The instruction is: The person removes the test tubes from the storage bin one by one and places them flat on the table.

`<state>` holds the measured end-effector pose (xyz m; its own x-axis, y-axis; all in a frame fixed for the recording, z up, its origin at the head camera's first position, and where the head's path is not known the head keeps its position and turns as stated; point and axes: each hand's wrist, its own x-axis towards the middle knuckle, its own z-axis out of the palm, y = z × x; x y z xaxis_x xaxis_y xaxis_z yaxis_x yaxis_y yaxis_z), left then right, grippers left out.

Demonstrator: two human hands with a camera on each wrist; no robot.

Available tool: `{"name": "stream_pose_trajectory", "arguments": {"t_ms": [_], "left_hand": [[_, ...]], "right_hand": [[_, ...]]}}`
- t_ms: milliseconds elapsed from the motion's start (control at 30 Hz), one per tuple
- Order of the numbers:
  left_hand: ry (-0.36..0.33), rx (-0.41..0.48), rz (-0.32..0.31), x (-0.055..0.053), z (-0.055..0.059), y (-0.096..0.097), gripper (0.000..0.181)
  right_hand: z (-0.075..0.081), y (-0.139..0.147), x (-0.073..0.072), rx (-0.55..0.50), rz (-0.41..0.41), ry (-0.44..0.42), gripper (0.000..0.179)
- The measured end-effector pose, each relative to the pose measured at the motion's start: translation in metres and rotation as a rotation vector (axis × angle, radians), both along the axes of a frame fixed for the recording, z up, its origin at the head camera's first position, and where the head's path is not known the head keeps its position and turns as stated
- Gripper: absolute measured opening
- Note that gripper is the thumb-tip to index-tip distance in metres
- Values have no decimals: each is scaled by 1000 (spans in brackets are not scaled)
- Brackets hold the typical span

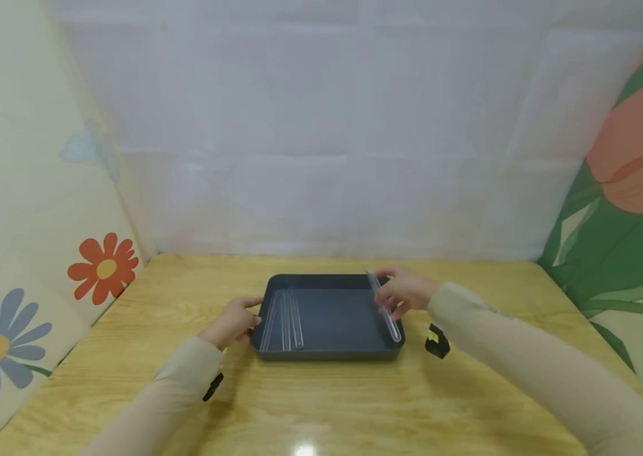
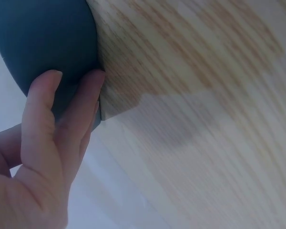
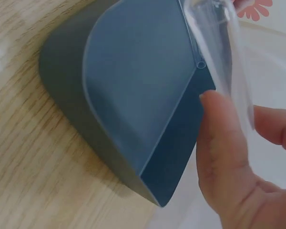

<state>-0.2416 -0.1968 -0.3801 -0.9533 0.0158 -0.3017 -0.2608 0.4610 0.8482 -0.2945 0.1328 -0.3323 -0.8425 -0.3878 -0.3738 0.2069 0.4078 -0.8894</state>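
A dark blue-grey rectangular tray (image 1: 335, 320) lies on the table. My left hand (image 1: 235, 321) grips its left side; in the left wrist view the fingers (image 2: 43, 105) lie against the outer wall. Above the tray's right side, my right hand (image 1: 403, 291) holds a long clear tube (image 1: 392, 326) with a rounded end, like a test tube, between thumb and fingers. It slants over the tray's right part. In the right wrist view this tube (image 3: 219, 43) passes close in front of the camera. Several similar clear tubes (image 1: 298, 323) lie side by side at the tray's left.
The wood-grain table (image 1: 321, 399) ends at a white cloth backdrop (image 1: 321, 158). Flower-patterned cloths hang left and right, with a red flower (image 1: 106, 269) near the left table edge. Black straps (image 1: 438, 342) show at the wrists.
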Motion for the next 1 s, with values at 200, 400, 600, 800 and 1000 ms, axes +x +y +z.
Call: {"name": "stream_pose_trajectory", "arguments": {"t_ms": [200, 400, 600, 800, 1000], "left_hand": [[7, -25, -5, 0, 2, 3, 55], [5, -22, 12, -1, 3, 3, 55], [-1, -24, 14, -1, 4, 3, 55], [0, -9, 21, -2, 4, 2, 56], [-7, -16, 17, -4, 3, 1, 56]], "right_hand": [[-1, 10, 1, 2, -5, 6, 70], [-3, 15, 0, 0, -5, 1, 72], [-2, 22, -1, 3, -9, 17, 70], [0, 32, 1, 10, -9, 32, 70], [0, 44, 3, 13, -19, 25, 74]]}}
